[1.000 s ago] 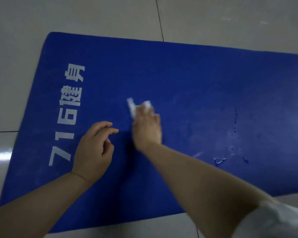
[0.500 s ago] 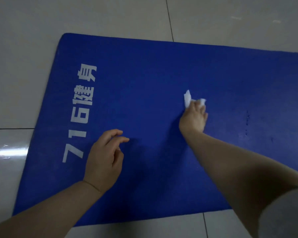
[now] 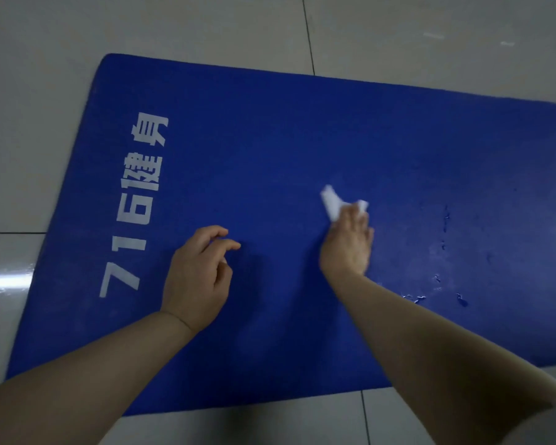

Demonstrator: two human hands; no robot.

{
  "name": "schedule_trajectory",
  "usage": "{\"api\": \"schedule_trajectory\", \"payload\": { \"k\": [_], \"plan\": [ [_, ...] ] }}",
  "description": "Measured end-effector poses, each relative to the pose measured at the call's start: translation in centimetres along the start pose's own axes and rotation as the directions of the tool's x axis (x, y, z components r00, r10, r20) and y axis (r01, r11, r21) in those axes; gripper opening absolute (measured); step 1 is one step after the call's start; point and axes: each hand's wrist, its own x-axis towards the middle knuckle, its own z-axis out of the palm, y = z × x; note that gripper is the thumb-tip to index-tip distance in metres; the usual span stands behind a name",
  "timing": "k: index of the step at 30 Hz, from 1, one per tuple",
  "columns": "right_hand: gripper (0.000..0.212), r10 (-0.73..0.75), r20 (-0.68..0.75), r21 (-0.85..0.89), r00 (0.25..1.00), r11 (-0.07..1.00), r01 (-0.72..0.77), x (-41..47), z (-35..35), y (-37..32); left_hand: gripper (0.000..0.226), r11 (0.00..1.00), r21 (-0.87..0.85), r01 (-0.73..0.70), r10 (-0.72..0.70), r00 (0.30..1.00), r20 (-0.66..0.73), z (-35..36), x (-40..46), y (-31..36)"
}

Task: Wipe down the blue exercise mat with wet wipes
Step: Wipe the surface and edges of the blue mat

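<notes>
A crumpled white wet wipe [image 3: 333,203] sticks out past the fingertips of the right hand [image 3: 347,245], whose fingers lie flat and close together, pressing it onto the blue exercise mat [image 3: 270,130]. The mat is matte, round-cornered, with white printed lettering [image 3: 135,207]. Water beads [image 3: 443,284] glisten right of those fingers. The left hand [image 3: 196,277] rests on the mat, fingers loosely curled, holding nothing. Glossy floor tiles [image 3: 29,91] surround it.
</notes>
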Motion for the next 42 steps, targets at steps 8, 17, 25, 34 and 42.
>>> {"api": "schedule_trajectory", "payload": {
  "k": [8, 17, 25, 34, 42],
  "plan": [
    [0.06, -0.057, 0.002, -0.064, 0.998, 0.996, 0.057, -5.1, 0.8, -3.0, 0.026, 0.998, 0.057, 0.035, -0.035, 0.999, 0.007, 0.6, 0.3, -0.6],
    [0.063, -0.451, 0.121, 0.087, 0.884, 0.892, 0.443, -9.1, 1.3, -4.1, 0.03, 0.999, 0.039, 0.001, 0.0, 1.0, -0.015, -0.3, 0.4, 0.2],
    [0.048, 0.347, 0.007, 0.026, 0.938, 0.938, -0.347, -5.4, -1.9, 5.4, 0.027, 0.999, 0.036, -0.02, 0.02, 1.0, -0.009, -1.8, -0.7, -0.2],
    [0.071, -0.584, 0.233, 0.185, 0.777, 0.811, 0.554, -15.1, 3.1, -10.8, 0.031, 0.996, 0.088, -0.005, 0.011, 0.997, -0.073, -2.6, -0.7, 0.0],
    [0.065, -0.356, 0.108, 0.09, 0.928, 0.934, 0.347, -9.5, 2.5, -7.5, 0.028, 0.997, 0.077, -0.025, 0.032, 0.996, -0.08, -2.7, -0.6, -0.1]
  ]
}}
